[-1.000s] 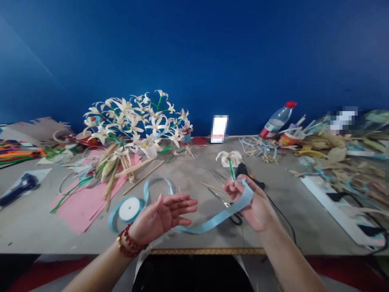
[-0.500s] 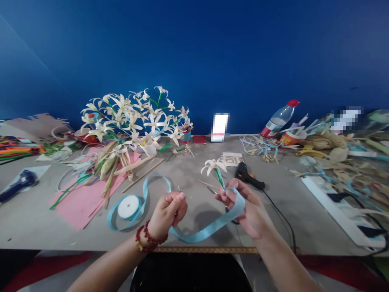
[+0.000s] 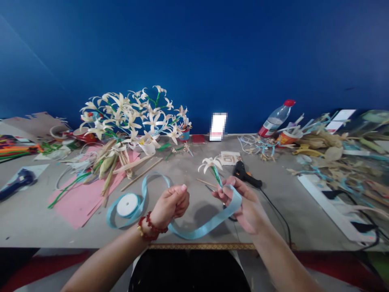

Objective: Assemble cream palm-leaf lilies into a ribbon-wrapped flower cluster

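Observation:
In my right hand (image 3: 244, 202) I hold a white artificial flower (image 3: 210, 164) upright by its green-wrapped stem, pinched between thumb and fingers. The end of a light blue ribbon (image 3: 209, 228) is at the stem and loops over the same fingers. My left hand (image 3: 173, 205) is closed in a fist, thumb on top, left of the flower. The ribbon passes behind or under this fist; whether the fingers grip it or something small is hidden. From there it runs back to a ribbon spool (image 3: 127, 205) lying on the table.
Beyond my right hand lies a black glue gun (image 3: 246, 175) with its cord. Many finished white flowers (image 3: 133, 115) stand at back left, above pink paper (image 3: 74, 207). A power strip (image 3: 334, 211), a bottle (image 3: 276, 117) and dried husks (image 3: 322, 140) are on the right.
My left hand has moved slightly right and up, towards the flower. My right hand keeps hold of the flower and ribbon; the whole view has shifted a little.

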`<action>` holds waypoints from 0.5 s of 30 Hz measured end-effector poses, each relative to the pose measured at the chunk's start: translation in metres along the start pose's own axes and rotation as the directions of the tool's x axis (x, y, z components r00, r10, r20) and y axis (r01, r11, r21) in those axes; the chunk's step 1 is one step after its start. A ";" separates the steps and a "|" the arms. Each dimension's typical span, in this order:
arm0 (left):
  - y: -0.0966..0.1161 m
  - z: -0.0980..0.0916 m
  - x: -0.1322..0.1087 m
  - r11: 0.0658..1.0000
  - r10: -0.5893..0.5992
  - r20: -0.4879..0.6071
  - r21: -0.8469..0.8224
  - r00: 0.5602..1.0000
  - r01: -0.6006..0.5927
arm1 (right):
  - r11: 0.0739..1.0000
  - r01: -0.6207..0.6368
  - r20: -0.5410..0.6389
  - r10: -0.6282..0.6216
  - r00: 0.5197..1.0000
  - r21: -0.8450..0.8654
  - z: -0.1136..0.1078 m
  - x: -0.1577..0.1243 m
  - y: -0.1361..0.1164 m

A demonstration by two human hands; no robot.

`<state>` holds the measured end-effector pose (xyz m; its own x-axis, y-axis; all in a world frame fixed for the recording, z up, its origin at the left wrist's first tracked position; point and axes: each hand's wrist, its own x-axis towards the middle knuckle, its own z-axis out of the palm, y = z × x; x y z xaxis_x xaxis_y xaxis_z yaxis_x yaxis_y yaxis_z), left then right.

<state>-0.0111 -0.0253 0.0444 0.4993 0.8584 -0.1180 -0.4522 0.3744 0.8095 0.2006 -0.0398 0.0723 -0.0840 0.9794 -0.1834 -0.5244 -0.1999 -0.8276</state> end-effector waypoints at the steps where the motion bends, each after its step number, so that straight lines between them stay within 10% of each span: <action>1: 0.001 0.000 0.000 1.000 -0.006 -0.012 -0.007 1.000 0.006 | 1.000 0.000 0.002 0.000 1.000 0.002 0.000 0.000 0.000; 8: 0.007 0.005 -0.011 0.997 -0.057 0.059 -0.046 0.997 0.060 | 1.000 -0.011 -0.041 0.010 0.999 -0.010 -0.001 0.000 0.001; 15: 0.034 -0.055 -0.080 0.752 -0.035 -0.027 0.657 0.999 0.044 | 1.000 -0.007 -0.032 0.007 0.999 0.005 -0.002 0.001 -0.004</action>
<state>-0.1070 -0.0619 0.0495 0.4949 0.8538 -0.1617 0.1677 0.0888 0.9818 0.2041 -0.0379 0.0741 -0.0604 0.9767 -0.2057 -0.5284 -0.2062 -0.8236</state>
